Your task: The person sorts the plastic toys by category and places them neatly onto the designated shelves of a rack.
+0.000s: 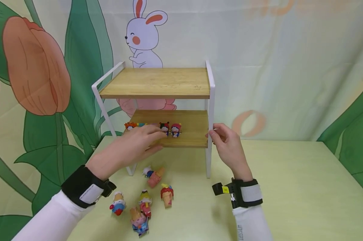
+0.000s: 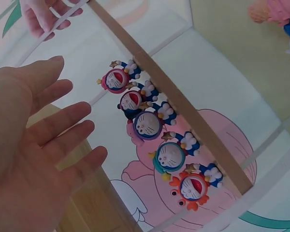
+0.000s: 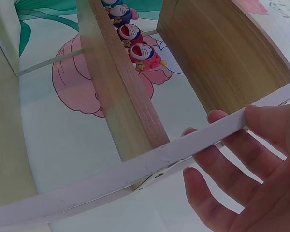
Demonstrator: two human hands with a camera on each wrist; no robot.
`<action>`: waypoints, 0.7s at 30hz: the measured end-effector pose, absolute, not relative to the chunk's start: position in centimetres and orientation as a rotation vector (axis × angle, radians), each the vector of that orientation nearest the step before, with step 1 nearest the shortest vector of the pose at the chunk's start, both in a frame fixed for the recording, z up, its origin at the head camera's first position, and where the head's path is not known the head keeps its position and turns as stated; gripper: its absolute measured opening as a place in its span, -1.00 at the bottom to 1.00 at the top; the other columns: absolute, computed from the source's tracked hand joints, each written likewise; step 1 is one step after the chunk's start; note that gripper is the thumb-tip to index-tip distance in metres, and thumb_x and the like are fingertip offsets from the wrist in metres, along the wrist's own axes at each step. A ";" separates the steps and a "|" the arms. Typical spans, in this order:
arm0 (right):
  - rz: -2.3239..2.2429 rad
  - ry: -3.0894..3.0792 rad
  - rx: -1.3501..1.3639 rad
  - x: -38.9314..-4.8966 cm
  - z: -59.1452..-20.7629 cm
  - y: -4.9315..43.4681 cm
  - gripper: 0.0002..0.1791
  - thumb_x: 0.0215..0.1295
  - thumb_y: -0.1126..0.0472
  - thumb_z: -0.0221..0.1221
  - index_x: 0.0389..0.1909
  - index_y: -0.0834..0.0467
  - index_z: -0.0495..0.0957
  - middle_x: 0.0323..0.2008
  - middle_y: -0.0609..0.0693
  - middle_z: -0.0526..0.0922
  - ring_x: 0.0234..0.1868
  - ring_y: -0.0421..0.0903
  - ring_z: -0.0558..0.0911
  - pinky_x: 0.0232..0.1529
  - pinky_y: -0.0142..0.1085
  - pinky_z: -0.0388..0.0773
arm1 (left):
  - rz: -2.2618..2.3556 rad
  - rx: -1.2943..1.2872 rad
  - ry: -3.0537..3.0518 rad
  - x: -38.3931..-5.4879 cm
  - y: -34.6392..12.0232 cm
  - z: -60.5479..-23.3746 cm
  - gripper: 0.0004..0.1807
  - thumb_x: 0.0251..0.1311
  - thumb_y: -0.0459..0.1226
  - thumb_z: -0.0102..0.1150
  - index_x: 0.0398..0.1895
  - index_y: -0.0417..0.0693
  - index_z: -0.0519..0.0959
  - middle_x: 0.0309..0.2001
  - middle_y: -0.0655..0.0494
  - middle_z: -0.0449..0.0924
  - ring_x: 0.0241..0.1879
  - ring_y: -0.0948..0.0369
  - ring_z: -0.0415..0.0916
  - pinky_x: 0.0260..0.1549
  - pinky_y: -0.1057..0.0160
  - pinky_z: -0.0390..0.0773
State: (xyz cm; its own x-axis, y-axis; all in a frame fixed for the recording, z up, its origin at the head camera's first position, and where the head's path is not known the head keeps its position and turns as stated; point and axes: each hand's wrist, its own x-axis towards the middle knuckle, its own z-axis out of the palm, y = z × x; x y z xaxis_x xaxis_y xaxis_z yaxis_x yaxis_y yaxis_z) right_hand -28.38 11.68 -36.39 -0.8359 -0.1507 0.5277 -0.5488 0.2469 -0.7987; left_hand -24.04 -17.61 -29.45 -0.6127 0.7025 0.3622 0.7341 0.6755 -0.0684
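Observation:
A small two-tier shelf [image 1: 166, 82] with wooden boards and white side frames stands on the table. Along the front of its lower board [image 1: 193, 134] is a row of several small cartoon figurines [image 2: 147, 124], one wearing an orange crab hat [image 2: 192, 187] and one a pink hat [image 1: 175, 130]. My left hand [image 1: 133, 144] hovers before this row, fingers extended and holding nothing, covering part of it in the head view. With thumb and fingers, my right hand [image 1: 229, 149] holds the white upright [image 3: 198, 137] on the shelf's right side.
On the table in front of the shelf lie several loose figurines, including one in a red-topped cone [image 1: 167, 195] and a blue-and-red one [image 1: 118, 203]. Behind the shelf hangs a printed curtain [image 1: 275, 67] with a rabbit and tulips. Pale table surface [image 1: 296, 187] extends to the right.

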 end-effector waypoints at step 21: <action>1.614 -2.203 0.622 -28.1 -36.1 11.4 -0.79 0.47 0.28 0.06 0.00 0.29 0.54 -0.21 0.18 0.69 -0.19 0.07 0.64 -0.17 -0.16 0.53 | -0.229 -0.961 -2.637 -22.0 -21.0 -31.8 -0.72 0.29 -0.28 0.25 0.02 -0.18 0.62 -0.08 -0.03 0.62 -0.13 0.06 0.60 -0.17 0.09 0.60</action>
